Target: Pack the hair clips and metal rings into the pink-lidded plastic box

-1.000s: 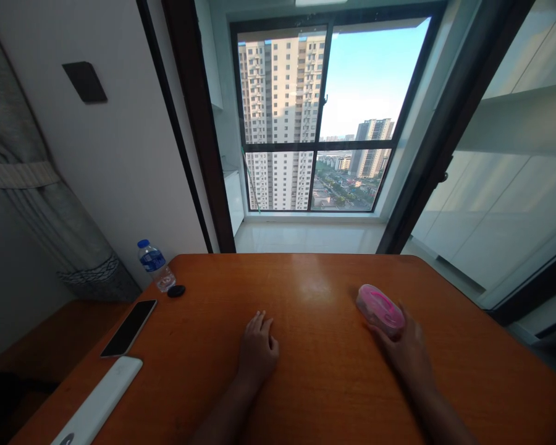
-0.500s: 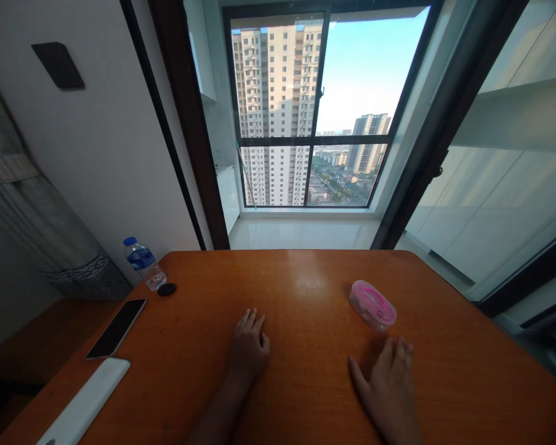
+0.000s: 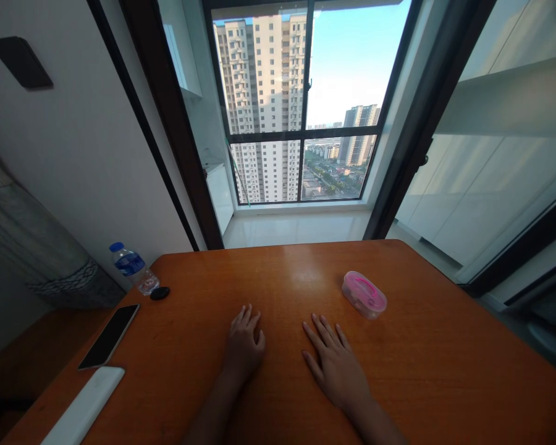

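Both of my hands rest on the orange-brown wooden table (image 3: 278,395), holding nothing. My left hand (image 3: 244,340) lies left of the middle, its fingers loosely extended and slightly bent, thumb apart. On the right, my right hand (image 3: 332,358) is flat, palm down, with fingers spread and pointing away from me. Just beyond it sits a small oval plastic box (image 3: 364,295) with a pink lid and clear sides; what is inside cannot be made out. A gap separates the box from my right fingertips.
Along the table's left side are a water bottle (image 3: 134,269) with a blue cap, a round black object (image 3: 160,293), a phone (image 3: 110,337) and a long white object (image 3: 86,405). Past the far edge, a dark door frame (image 3: 171,123) opens towards a window (image 3: 301,133).
My right hand has moved left, away from the near side of the box, and now lies flat. My left hand stays about where it was. The view has turned slightly.
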A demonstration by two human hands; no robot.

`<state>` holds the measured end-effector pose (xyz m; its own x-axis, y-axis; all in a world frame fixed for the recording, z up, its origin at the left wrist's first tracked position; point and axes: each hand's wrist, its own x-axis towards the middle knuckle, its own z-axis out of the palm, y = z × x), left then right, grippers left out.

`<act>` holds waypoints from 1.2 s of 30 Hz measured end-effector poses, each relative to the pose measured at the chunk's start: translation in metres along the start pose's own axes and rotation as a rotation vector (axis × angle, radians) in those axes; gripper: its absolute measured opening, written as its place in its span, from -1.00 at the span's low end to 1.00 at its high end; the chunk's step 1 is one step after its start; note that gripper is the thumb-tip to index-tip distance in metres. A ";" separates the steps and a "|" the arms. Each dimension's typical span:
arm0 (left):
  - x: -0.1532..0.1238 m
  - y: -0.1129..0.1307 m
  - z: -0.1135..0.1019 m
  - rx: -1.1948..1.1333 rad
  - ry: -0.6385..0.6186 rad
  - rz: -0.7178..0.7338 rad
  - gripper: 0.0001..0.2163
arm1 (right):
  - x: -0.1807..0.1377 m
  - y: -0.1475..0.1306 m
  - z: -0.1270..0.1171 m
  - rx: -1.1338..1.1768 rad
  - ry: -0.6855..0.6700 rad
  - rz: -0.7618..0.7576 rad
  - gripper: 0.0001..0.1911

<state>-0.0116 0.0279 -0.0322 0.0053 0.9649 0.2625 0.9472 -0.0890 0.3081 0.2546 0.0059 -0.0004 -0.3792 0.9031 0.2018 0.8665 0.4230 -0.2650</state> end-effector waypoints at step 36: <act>-0.027 -0.005 -0.008 -0.123 -0.017 -0.009 -0.52 | 0.057 0.096 -0.079 -0.264 0.373 0.391 -0.36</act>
<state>-0.0188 0.0005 -0.0332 0.0029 0.9697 0.2444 0.9009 -0.1086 0.4202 0.3420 0.0921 0.0596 0.0825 0.8805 0.4668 0.9882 -0.0117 -0.1527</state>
